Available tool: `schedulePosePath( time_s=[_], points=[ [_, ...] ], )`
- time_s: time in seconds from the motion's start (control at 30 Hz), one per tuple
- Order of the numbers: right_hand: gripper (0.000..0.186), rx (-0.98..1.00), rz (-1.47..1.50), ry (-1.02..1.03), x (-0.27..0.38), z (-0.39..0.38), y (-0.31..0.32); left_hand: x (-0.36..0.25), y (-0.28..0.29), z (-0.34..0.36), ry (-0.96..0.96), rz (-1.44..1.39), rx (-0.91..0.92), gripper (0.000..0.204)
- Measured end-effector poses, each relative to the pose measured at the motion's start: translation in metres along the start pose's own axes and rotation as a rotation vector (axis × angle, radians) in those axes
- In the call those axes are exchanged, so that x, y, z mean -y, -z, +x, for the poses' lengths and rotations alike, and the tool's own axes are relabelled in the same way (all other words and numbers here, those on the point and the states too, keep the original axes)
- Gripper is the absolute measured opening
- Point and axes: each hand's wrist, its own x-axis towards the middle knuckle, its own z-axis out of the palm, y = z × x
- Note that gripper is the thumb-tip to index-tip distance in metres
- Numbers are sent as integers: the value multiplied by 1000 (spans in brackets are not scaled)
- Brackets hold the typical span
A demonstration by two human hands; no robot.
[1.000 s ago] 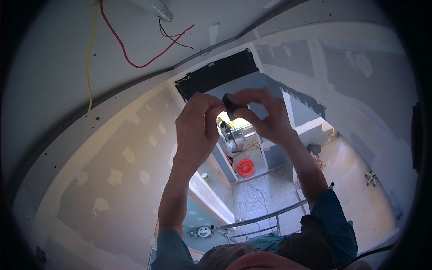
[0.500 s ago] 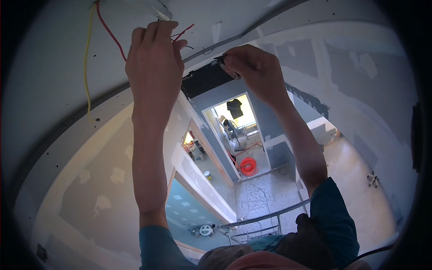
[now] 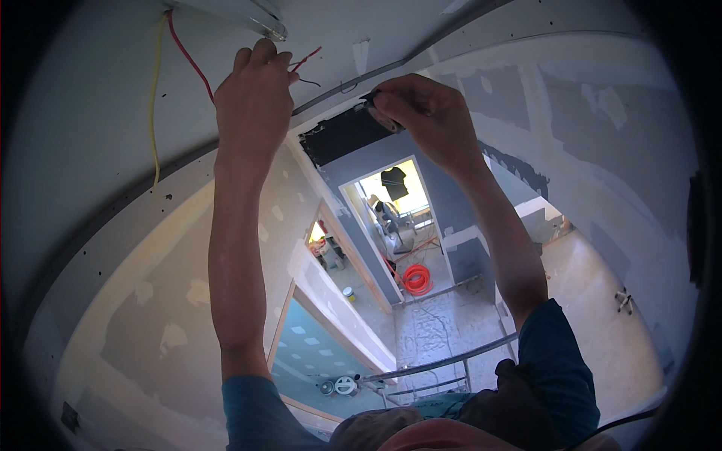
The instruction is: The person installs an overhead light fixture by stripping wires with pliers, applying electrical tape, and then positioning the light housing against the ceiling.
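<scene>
My left hand [image 3: 256, 94] is raised to the ceiling, its fingers closed around wires. A red wire [image 3: 189, 56] drops from a ceiling hole and runs behind this hand. The twisted red end [image 3: 307, 59] and a thin black wire [image 3: 309, 82] stick out on its right side. My right hand [image 3: 429, 116] is held up further right, thumb and fingers pinching a small dark item [image 3: 370, 98]; a rounded edge shows below the fingers, but its kind is unclear. A yellow wire [image 3: 156, 105] hangs loose left of my left hand.
A tube-like fitting [image 3: 252, 16] is on the ceiling above my left hand. Below me are a metal rail [image 3: 444, 362], a coil of orange-red tubing [image 3: 416, 279] by a doorway, and a white bucket [image 3: 348, 293]. A dark rectangular area [image 3: 342, 137] lies beyond my hands.
My left hand has shifted slightly left and down and turned a little, its fingers more curled. More of the fitting's end shows. My right hand has barely moved.
</scene>
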Motion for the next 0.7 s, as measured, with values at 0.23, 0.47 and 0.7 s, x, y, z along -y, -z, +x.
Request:
schedulePosePath(
  time_s=[0.23, 0.47, 0.7],
  points=[
    [24, 16, -80, 24, 8, 5, -1, 10, -9, 0, 49, -170, 12, 15],
    [25, -12, -57, 167, 1, 34, -8, 9, -13, 5, 19, -470, -184, 15],
    [34, -102, -145, 249, 10, 54, -23, 8, -24, 12, 46, -483, -280, 17]
  ],
)
